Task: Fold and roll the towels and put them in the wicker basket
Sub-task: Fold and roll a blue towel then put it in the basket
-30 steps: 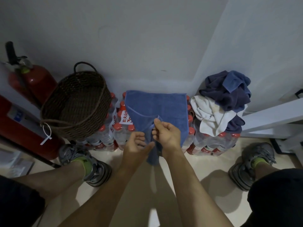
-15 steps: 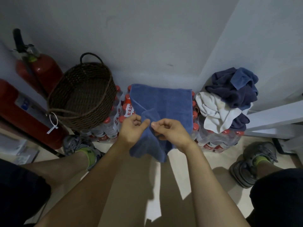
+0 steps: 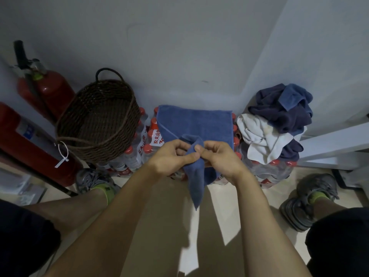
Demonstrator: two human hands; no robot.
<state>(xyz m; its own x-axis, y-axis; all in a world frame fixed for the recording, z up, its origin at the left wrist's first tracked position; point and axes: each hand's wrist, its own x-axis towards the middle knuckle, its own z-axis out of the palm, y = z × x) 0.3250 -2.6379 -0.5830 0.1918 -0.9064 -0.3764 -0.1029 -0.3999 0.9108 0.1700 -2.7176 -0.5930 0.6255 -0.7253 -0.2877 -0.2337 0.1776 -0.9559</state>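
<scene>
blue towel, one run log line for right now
blue towel: on water bottles | left hand, right hand: pinching near edge | basket: no towels

- The blue towel lies spread over the tops of packed water bottles against the wall, its far edge straight; its near part is gathered up into a bunched fold, with a narrow tail hanging down toward the floor.
- The wicker basket, dark brown and woven with a loop handle at its far rim, sits tilted on bottles just left of that towel, its inside showing only weave.
- A heap of towels lies crumpled to the right: dark navy, a lighter blue one on top, a white one beneath.
</scene>
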